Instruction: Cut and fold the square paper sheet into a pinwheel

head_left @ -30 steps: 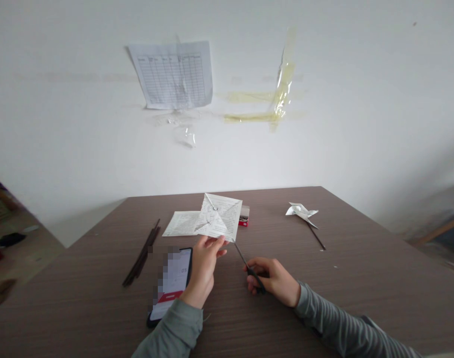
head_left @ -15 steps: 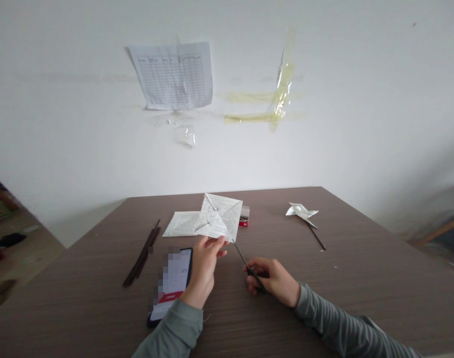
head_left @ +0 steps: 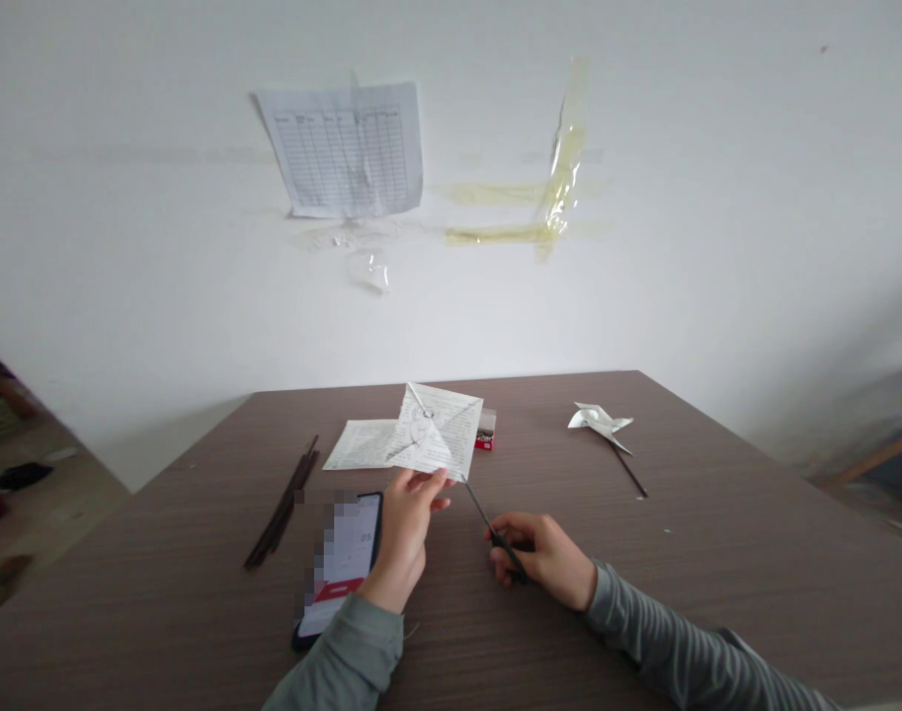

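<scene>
Your left hand (head_left: 410, 538) grasps, by its lower edge, the white printed square paper sheet with diagonal creases (head_left: 451, 425), raised above the dark brown wood-grained desk (head_left: 539, 657). Your right hand (head_left: 545, 555) has its grip around the black-handled metal scissors (head_left: 503, 545), blades at the sheet's lower right corner. Step judged: cutting there. Next move calls for steady paper, blades following the crease.

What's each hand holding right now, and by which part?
The left hand holds a square white printed paper by its lower edge; the right hand holds black-handled metal scissors by the handles.
</scene>
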Available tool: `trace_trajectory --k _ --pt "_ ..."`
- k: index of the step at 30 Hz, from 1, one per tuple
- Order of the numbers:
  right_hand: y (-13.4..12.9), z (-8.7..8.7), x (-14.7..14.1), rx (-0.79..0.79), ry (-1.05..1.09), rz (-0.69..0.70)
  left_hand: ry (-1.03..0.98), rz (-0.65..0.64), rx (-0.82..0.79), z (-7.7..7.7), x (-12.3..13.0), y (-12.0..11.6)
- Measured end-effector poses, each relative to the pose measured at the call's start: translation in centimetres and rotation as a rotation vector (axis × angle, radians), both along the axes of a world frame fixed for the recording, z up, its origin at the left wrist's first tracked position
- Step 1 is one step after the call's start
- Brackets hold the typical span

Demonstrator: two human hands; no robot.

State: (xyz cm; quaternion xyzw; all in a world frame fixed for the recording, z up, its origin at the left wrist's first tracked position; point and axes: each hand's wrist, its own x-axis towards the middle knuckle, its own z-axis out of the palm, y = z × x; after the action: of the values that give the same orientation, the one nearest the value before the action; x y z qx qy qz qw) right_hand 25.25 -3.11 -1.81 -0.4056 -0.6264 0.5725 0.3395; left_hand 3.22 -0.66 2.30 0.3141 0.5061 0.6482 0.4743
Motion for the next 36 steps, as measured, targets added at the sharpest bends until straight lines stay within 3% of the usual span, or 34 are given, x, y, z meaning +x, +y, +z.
trace_trajectory --k 36 --pt "0.07 0.6 0.0 0.001 0.013 -0.014 0.11 -0.054 0.027 -0.51 -0.32 0.3"
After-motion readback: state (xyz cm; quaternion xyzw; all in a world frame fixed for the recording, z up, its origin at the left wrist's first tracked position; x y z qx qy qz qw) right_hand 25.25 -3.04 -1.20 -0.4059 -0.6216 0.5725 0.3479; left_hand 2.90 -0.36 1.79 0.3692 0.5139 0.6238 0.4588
